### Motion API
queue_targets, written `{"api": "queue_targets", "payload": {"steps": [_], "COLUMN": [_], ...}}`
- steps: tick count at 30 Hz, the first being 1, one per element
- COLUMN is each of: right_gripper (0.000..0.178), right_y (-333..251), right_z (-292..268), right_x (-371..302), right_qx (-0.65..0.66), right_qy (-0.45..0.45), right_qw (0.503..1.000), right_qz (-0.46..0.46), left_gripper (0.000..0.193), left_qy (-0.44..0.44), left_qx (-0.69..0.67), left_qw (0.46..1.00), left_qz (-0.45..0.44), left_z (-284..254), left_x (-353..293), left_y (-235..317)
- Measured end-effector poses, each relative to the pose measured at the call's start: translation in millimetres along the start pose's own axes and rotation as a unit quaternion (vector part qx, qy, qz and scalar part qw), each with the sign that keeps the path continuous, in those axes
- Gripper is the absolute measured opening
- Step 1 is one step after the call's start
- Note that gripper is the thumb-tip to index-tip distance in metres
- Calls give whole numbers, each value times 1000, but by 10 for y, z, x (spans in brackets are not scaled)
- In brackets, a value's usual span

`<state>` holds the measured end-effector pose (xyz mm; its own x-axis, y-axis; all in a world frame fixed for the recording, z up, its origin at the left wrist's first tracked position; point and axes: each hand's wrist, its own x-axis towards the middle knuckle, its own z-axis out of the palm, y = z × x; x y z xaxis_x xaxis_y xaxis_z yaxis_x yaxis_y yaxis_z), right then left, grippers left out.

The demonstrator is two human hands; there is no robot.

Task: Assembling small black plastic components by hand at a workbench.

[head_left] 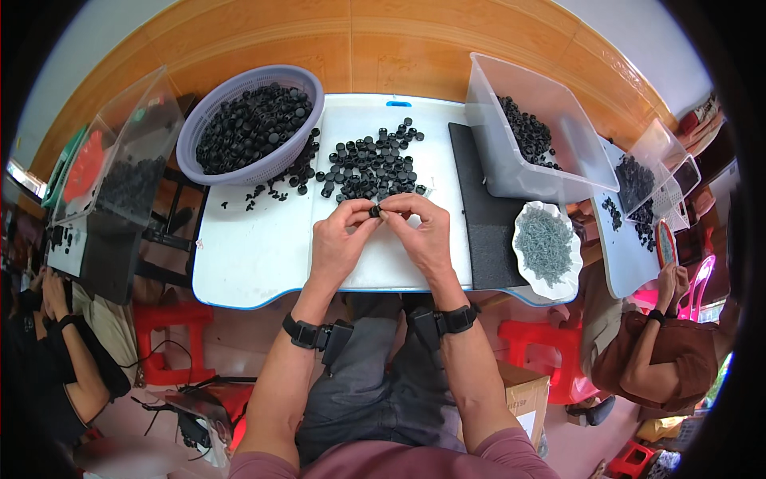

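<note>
Over the middle of a white table (247, 255), my left hand (341, 239) and my right hand (421, 231) meet fingertip to fingertip. Between them is a small round black plastic part (374, 211), pinched by the thumb and forefinger of each hand. Whether a second, smaller piece is in the right fingertips cannot be made out. Just beyond my fingers lies a loose heap of similar black caps (375, 164), some upright and some on their sides. Both wrists carry black straps with small boxes.
At the back left stands a purple basket (187, 152) full of black parts. A clear plastic bin (550, 180) with more sits back right, by a black mat (491, 231). A scalloped white dish (523, 259) holds thin greyish pieces. People work at tables on both sides; red stools (171, 315) stand below.
</note>
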<state>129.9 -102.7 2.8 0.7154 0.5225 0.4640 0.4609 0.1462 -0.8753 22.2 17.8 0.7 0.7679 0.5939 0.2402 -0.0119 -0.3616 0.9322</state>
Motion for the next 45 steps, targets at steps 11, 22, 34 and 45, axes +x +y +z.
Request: {"api": "queue_targets", "payload": {"steps": [11,22,34,45], "right_gripper": [7,8,9,15], "right_y": [21,0,19,-5], "right_z": [29,50,79,86], "right_x": [-3,-12,-24,-11], "right_qx": [-23,-65,-134,-176], "right_qy": [-2,-11,-11,-14], "right_qw": [1000,997,988,975], "right_qz": [-13,-34,-79,-136], "left_gripper": [25,21,21,39], "left_qy": [9,7,6,-59], "left_qx": [26,33,42,-37], "left_qw": [999,999,999,996], "left_qz": [20,25,7,-59], "left_z": [16,5,9,-107], "left_x": [-2,-1,17,91], "left_y": [-25,-11,-30,-35]}}
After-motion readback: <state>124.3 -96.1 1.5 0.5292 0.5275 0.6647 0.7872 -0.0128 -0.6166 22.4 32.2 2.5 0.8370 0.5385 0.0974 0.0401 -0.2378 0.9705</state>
